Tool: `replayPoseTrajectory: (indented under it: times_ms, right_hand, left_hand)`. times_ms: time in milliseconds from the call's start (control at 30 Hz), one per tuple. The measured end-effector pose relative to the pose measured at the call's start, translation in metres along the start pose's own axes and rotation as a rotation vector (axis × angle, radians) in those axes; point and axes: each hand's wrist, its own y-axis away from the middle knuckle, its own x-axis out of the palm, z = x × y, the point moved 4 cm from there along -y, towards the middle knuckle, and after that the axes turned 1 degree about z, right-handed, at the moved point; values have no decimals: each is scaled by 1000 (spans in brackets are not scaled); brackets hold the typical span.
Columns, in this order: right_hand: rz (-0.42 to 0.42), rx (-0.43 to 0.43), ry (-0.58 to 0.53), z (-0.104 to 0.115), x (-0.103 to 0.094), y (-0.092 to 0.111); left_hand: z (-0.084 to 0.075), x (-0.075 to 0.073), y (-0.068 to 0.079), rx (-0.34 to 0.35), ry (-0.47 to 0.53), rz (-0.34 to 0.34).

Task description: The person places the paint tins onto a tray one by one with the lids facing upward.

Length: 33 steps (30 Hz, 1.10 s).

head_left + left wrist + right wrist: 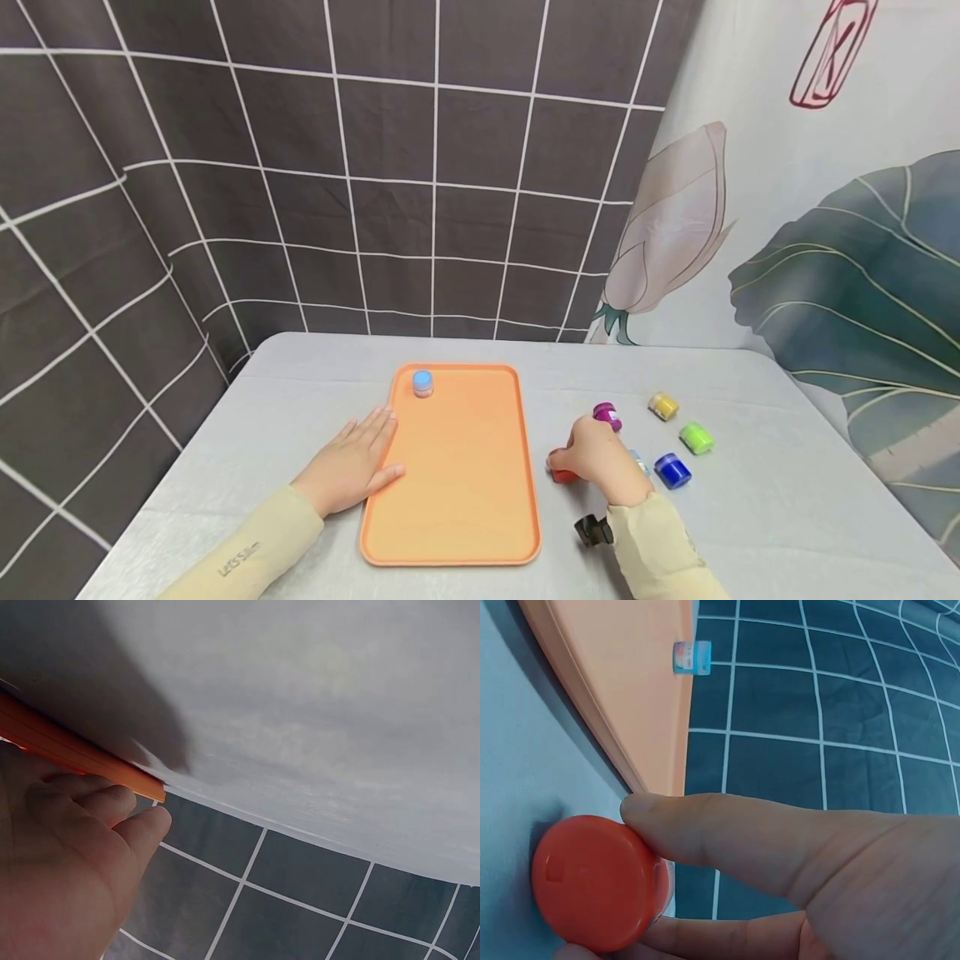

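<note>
My right hand (600,454) is over the table to the right of the tray and grips a small red jar (564,476). In the right wrist view the jar's round red lid (592,883) faces the camera, with the thumb on one side and fingers on the other. On the left long edge of the orange tray (453,483) rests my left hand (348,467), fingers spread straight and thumb over the rim. A small jar with a light blue lid (423,384) stands upright in the tray's far left corner.
Around the right hand lie a purple jar (607,416), a yellow jar (663,407), a green jar (697,437) and a dark blue jar (672,471). A pale blue jar (639,462) is partly hidden behind the right wrist. A dark grid-patterned curtain (390,208) hangs behind the table.
</note>
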Motion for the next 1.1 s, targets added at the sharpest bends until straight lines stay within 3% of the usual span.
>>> replayPoseTrajectory:
  times_ms: [333, 800, 1100]
  right_hand:
    - [-20, -30, -47, 1, 1, -1]
    - [-178, -136, -240, 3, 0, -8]
    - [-277, -210, -269, 4, 3, -16]
  left_hand:
    - [1, 1, 0, -4, -4, 4]
    - [0, 0, 0, 2, -6, -3]
    - [0, 0, 0, 0, -8, 3]
